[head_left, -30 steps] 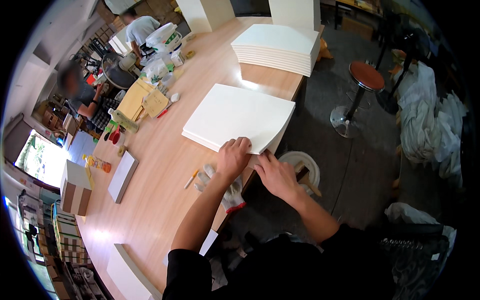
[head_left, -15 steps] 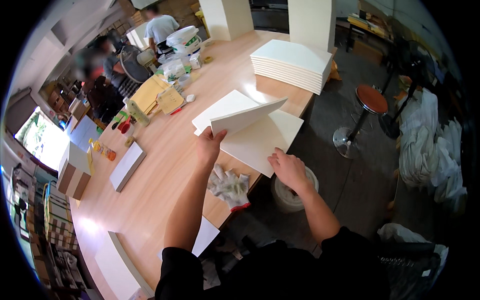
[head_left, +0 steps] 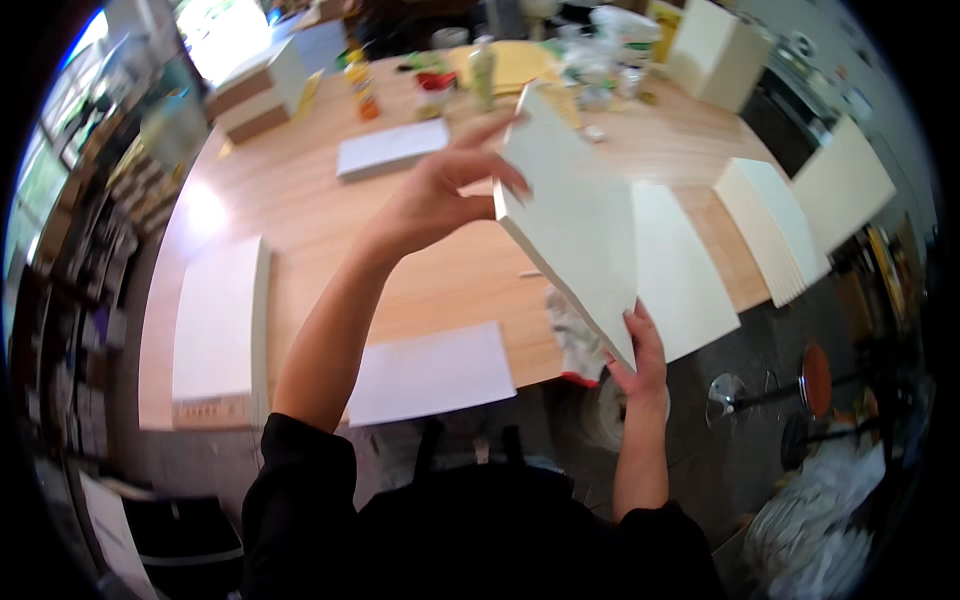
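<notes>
A thick white board [head_left: 575, 215] is raised and tilted above the table between my two hands. My left hand [head_left: 445, 195] is at its left edge, thumb against the edge and fingers over the face, slightly blurred. At the lower corner, my right hand [head_left: 643, 360] grips the board with the thumb on the near face. Another white board [head_left: 682, 270] lies flat on the table behind, partly covered by the raised one. A whitish work glove [head_left: 575, 340] with a red cuff rests by the table's front edge, half hidden under the board.
White sheets [head_left: 435, 375] lie at the front edge. White stacks stand at the left [head_left: 220, 320] and right [head_left: 775, 225], with a white slab [head_left: 393, 148] farther back. Bottles, including a green one [head_left: 482, 75], line the far side. A stool [head_left: 815, 380] and a bucket [head_left: 603, 415] are off the table.
The view has turned to the right. The board has been lifted higher and stands steeper. My right hand has moved from the lower board to the raised board's corner.
</notes>
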A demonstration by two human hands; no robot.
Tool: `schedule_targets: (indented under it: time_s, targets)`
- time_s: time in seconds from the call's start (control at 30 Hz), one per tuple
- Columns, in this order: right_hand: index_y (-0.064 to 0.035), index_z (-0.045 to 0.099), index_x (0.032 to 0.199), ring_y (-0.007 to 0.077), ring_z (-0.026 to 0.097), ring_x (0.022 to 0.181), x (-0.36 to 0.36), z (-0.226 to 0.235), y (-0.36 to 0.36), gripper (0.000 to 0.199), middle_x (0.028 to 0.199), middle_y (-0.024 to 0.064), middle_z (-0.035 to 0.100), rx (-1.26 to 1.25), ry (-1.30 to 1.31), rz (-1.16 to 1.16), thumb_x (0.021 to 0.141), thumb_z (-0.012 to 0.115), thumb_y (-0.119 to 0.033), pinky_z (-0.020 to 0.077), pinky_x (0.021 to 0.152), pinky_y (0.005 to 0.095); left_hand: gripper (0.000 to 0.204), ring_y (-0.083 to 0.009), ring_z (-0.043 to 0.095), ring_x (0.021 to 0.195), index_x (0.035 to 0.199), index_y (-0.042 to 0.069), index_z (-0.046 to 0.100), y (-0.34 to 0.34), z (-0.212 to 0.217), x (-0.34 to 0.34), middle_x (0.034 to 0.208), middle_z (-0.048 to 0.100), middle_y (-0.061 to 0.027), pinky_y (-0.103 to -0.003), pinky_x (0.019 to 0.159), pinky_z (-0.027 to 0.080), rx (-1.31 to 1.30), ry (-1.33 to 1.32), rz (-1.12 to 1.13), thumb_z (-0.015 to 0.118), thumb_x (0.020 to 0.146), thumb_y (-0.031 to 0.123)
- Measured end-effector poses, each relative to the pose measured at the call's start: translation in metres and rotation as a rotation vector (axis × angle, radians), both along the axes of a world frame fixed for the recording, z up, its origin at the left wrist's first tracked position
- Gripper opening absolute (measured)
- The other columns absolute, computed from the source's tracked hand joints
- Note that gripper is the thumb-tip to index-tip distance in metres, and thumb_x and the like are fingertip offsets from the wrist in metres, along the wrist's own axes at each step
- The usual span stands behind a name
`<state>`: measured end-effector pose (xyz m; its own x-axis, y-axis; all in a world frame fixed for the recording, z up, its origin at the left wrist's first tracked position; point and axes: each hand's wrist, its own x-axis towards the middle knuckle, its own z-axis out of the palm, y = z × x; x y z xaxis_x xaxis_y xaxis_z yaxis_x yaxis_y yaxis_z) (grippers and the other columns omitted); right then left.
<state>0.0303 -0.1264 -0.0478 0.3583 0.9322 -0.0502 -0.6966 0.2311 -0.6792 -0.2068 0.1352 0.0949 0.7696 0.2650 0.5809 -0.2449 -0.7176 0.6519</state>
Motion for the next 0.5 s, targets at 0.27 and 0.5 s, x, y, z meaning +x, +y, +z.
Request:
schedule_targets:
  time_s: [0.27,0.5]
  targets:
    - [0.0041,0.05,0.149,0.0169,0.067,0.119,-0.073,-0.015,0.105,0.044,0.138,0.0126,0.067,-0.021,-0.408,0.323,0.107,0.055,-0.005,0.0548,0.101,0.0319,0.038,-0.0162,0.075,0.094,0.12,-0.005,0.072,-0.005,-0.126,-0.214,0.11,0.076,-0.0117,-0.032,0.085,0.062,-1.207,0.009,0.408,0.067,0.107,0.031]
    - [0.0077,0.059,0.138,0.0141,0.073,0.099,-0.09,-0.044,0.117,0.037,0.115,0.0121,0.076,-0.324,-0.72,0.328,0.108,0.062,-0.013,0.0577,0.087,0.027,0.029,-0.0104,0.066,0.071,0.104,0.0,0.077,-0.022,-0.164,-0.239,0.082,0.072,-0.0057,-0.025,0.062,0.052,-1.101,0.406,0.696,0.073,0.102,0.028]
